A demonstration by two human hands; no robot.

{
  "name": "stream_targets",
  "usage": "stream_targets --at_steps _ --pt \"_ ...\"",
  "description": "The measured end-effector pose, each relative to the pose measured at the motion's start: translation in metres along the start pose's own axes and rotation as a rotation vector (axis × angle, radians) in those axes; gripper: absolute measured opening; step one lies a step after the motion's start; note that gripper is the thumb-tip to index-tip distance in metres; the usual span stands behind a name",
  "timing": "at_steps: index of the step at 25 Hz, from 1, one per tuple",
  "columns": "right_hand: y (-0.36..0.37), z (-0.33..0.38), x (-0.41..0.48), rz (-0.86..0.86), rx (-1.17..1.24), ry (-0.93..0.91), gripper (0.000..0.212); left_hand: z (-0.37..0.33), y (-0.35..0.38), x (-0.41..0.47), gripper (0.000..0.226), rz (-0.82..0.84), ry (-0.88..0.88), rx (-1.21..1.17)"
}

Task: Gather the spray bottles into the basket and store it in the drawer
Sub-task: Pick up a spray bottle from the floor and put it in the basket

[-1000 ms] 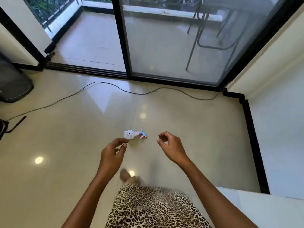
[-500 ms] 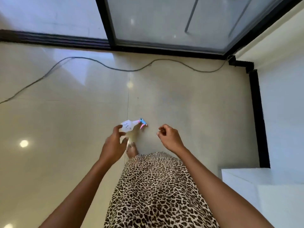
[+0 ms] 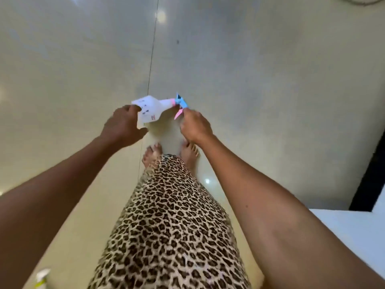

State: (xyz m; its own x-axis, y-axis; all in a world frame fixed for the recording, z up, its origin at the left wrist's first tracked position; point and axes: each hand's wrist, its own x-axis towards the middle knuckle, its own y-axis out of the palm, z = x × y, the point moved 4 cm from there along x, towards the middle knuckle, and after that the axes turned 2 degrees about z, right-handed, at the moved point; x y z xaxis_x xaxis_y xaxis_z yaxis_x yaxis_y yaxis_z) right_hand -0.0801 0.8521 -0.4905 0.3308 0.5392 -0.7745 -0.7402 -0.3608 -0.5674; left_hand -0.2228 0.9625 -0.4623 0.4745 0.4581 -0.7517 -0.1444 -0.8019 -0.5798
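A white spray bottle (image 3: 153,109) with a pink collar and a blue and pink trigger head lies on its side on the pale tiled floor, just ahead of my bare feet. My left hand (image 3: 123,127) reaches its fat end, fingers curled against the bottle's base. My right hand (image 3: 193,126) is at the trigger end, fingertips touching the pink lever. Whether either hand has a firm hold is unclear. A second spray bottle's top (image 3: 42,277), white with yellow, shows at the lower left edge. No basket or drawer is in view.
Glossy cream floor tiles (image 3: 250,80) fill the view. A white cabinet top (image 3: 354,236) sits at the lower right beside a black skirting strip (image 3: 368,180). My leopard-print skirt (image 3: 170,226) covers the lower middle.
I have bent down and stepped closer, so the bottle looks much bigger. Both hands have gone from hovering apart to touching the bottle's two ends. The glass door and cable have left the view.
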Motion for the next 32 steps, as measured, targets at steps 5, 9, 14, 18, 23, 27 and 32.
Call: stream_targets --at_steps 5,9,14,18,23,27,32 --pt "0.069 -0.013 0.101 -0.054 -0.299 -0.201 0.047 0.033 0.074 0.084 0.082 -0.042 0.056 0.107" --pt "0.094 -0.011 0.146 -0.094 -0.473 -0.274 0.055 0.045 0.092 0.128 0.092 -0.177 0.094 0.152" --pt "0.091 -0.007 0.159 -0.094 -0.526 -0.284 0.047 0.054 0.093 0.138 0.095 -0.165 0.1 0.178" --pt "0.056 0.0 0.12 -0.13 -0.368 -0.312 0.044 0.043 0.069 0.099 0.093 -0.199 0.074 -0.04" --pt "-0.027 0.006 0.02 -0.337 -0.11 -0.339 0.063 0.006 0.01 0.023 0.1 -0.202 0.146 -0.234" --pt "-0.111 -0.005 -0.062 -0.442 0.369 -0.06 0.06 -0.039 -0.062 -0.044 0.099 -0.214 0.218 -0.31" --pt "-0.211 -0.011 -0.178 -0.536 0.748 0.106 0.023 -0.108 -0.129 -0.135 0.098 -0.198 0.386 -0.274"
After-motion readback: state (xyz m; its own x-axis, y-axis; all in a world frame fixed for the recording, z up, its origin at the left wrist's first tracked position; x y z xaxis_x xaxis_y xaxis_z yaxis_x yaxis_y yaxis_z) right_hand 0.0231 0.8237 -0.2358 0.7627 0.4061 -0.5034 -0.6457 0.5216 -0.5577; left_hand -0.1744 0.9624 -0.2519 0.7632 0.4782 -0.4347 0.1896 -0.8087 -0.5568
